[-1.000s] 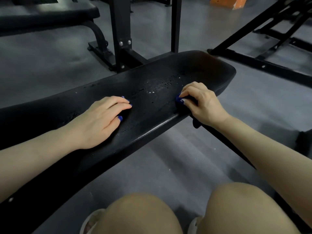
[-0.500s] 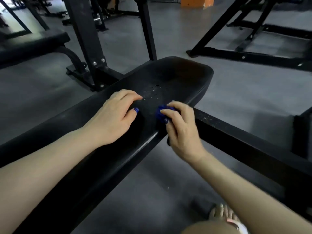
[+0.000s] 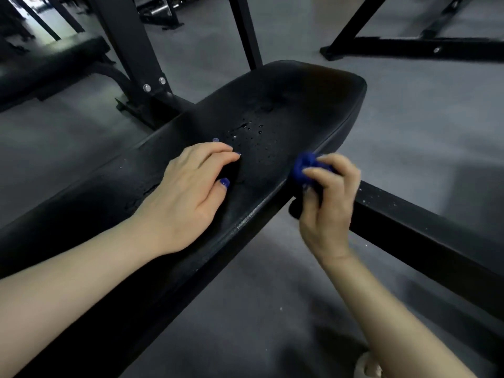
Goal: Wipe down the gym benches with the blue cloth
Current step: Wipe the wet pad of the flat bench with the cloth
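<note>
1. While the left hand [image 3: 188, 197] lies flat on the padded bench top, its fingers [image 3: 218, 151] straight and slightly apart and gripping nothing, it appears placed there to brace the body and steady the pad.
2. Right hand [image 3: 326, 197] sits at the near right edge of the counter [image 3: 286, 99], its fingers [image 3: 338, 165] curled tight round the blue cloth [image 3: 304, 166], which is bunched into a small wad.
3. Blue cloth location: at the pad's right edge, level with the rim; whether it touches the surface cannot be told, as that hand is blurred.
4. Water droplets [image 3: 251, 135] stand on the pad just beyond the left fingertips and left of the cloth. Judgement: this wet patch is the area awaiting a pass.
5. Bunching the cloth gives a firm grip but a small contact face; more strokes would probably be needed.
6. A black frame bar [image 3: 422, 222] runs off to the right below the gripping hand; a second bench [image 3: 54, 64] stands far left, its condition not discernible.
</note>
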`<state>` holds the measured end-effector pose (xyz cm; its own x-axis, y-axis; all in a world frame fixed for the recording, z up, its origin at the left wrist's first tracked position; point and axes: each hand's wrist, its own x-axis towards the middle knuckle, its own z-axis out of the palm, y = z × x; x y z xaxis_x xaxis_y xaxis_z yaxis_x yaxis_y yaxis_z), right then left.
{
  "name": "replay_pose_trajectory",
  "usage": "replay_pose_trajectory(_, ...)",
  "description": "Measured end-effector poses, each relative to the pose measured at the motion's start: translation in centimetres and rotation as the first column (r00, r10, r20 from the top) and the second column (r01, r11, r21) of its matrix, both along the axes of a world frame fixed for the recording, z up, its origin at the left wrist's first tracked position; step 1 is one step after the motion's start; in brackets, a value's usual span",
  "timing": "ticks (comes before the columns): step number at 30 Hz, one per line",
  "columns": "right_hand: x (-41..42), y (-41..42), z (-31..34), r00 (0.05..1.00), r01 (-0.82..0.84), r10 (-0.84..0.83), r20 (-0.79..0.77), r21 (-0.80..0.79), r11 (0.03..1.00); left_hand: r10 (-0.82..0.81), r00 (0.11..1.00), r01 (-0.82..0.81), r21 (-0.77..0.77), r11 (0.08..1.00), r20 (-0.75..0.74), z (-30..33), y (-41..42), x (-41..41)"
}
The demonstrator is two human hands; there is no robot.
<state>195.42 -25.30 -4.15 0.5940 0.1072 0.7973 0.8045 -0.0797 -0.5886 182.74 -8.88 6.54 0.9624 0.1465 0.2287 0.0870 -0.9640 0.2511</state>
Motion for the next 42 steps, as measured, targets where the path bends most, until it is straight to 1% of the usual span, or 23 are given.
replay_pose_trajectory(1,1.0,0.0,0.1,0.997,0.047,-0.046,-0.057,0.017,0.999,0.001,1.0,-0.001,-0.006,1.0,-0.002,0.0,-0.1,0.0)
replay_pose_trajectory(3,1.3,0.0,0.4,0.991,0.08,-0.076,-0.115,0.035,0.996,0.001,1.0,-0.001,-0.01,1.0,-0.008,0.1,-0.2,-0.1)
replay_pose_trajectory(5,-0.6,0.4,0.2,0.993,0.042,-0.04,-0.115,0.021,0.999,0.005,1.0,-0.005,-0.008,1.0,-0.008,0.1,-0.1,-0.1)
replay_pose_trajectory(6,-1.8,0.5,0.0,0.997,0.004,-0.005,-0.072,-0.004,1.0,0.006,1.0,-0.006,-0.007,1.0,-0.008,0.1,-0.1,-0.1)
replay_pose_trajectory(9,-3.3,-0.6,0.1,0.979,-0.123,0.139,0.146,-0.118,0.985,-0.001,1.0,0.001,-0.001,1.0,-0.009,0.1,-0.2,-0.1)
replay_pose_trajectory(10,-2.5,-1.2,0.9,0.965,-0.152,0.182,0.187,-0.164,0.975,0.0,1.0,0.0,0.0,1.0,-0.009,0.1,-0.3,-0.1)
replay_pose_trajectory(11,-1.4,-1.7,1.8,0.961,-0.157,0.197,0.192,-0.207,0.966,0.001,1.0,-0.001,0.0,1.0,-0.01,0.2,-0.3,-0.1)
replay_pose_trajectory(12,-0.1,-2.1,2.8,0.97,-0.143,0.185,0.159,-0.242,0.96,0.003,1.0,-0.003,0.001,1.0,-0.014,0.2,-0.3,-0.1)
replay_pose_trajectory(14,2.9,-2.6,5.1,0.995,-0.072,0.089,0.039,-0.319,0.945,0.007,1.0,-0.007,0.001,1.0,-0.021,0.2,-0.3,-0.1)
replay_pose_trajectory(16,4.8,-2.7,7.1,0.999,-0.022,0.0,-0.053,-0.413,0.91,0.01,1.0,-0.01,0.001,1.0,-0.022,0.2,-0.4,-0.2)
replay_pose_trajectory(18,5.0,-2.5,8.3,0.997,-0.007,-0.034,-0.073,-0.505,0.863,0.008,1.0,-0.008,0.004,1.0,-0.015,0.3,-0.4,-0.1)
replay_pose_trajectory(20,3.7,-2.0,8.9,0.999,0.011,-0.032,-0.027,-0.567,0.824,0.011,1.0,-0.011,0.005,1.0,-0.009,0.4,-0.4,-0.1)
replay_pose_trajectory(22,1.6,-1.6,9.1,0.998,-0.022,0.048,0.028,-0.58,0.814,0.015,1.0,-0.015,0.004,1.0,-0.007,0.4,-0.4,-0.1)
replay_pose_trajectory(25,-2.2,-1.1,8.7,0.966,-0.15,0.243,0.091,-0.567,0.81,0.016,1.0,-0.016,0.0,1.0,-0.007,0.4,-0.3,0.0)
replay_pose_trajectory(28,-3.9,-1.2,8.4,0.903,-0.278,0.417,0.101,-0.602,0.748,0.011,1.0,-0.011,0.003,1.0,-0.001,0.2,-0.1,0.0)
replay_pose_trajectory(29,-3.3,-1.5,8.3,0.891,-0.298,0.444,0.099,-0.61,0.734,0.012,1.0,-0.012,0.002,1.0,0.001,0.2,-0.1,0.0)
replay_pose_trajectory(30,-2.3,-1.7,8.1,0.896,-0.293,0.432,0.097,-0.603,0.742,0.013,1.0,-0.013,0.001,1.0,0.001,0.1,-0.1,0.0)
replay_pose_trajectory(31,-1.0,-2.0,7.8,0.922,-0.262,0.377,0.087,-0.575,0.775,0.013,1.0,-0.013,0.0,1.0,-0.002,0.1,0.0,0.0)
replay_pose_trajectory(33,1.4,-2.4,7.2,0.985,-0.158,0.174,-0.007,-0.462,0.873,0.012,1.0,-0.012,-0.002,1.0,-0.012,0.1,0.0,-0.1)
replay_pose_trajectory(35,2.1,-2.1,6.4,0.993,-0.056,0.016,-0.115,-0.348,0.936,0.014,1.0,-0.014,-0.009,1.0,-0.017,0.2,-0.1,0.0)
replay_pose_trajectory(36,1.5,-1.6,5.7,0.99,-0.032,-0.013,-0.143,-0.305,0.952,0.009,1.0,-0.01,-0.014,1.0,-0.018,0.2,-0.1,0.0)
replay_pose_trajectory(38,-0.4,-0.8,4.3,0.989,-0.037,0.002,-0.146,-0.235,0.971,-0.001,1.0,0.0,-0.031,1.0,-0.02,0.4,0.0,0.3)
replay_pose_trajectory(42,-1.4,-0.6,1.9,0.992,-0.106,0.097,-0.079,-0.13,0.986,-0.021,1.0,0.021,-0.054,0.998,0.001,1.3,-0.5,2.7)
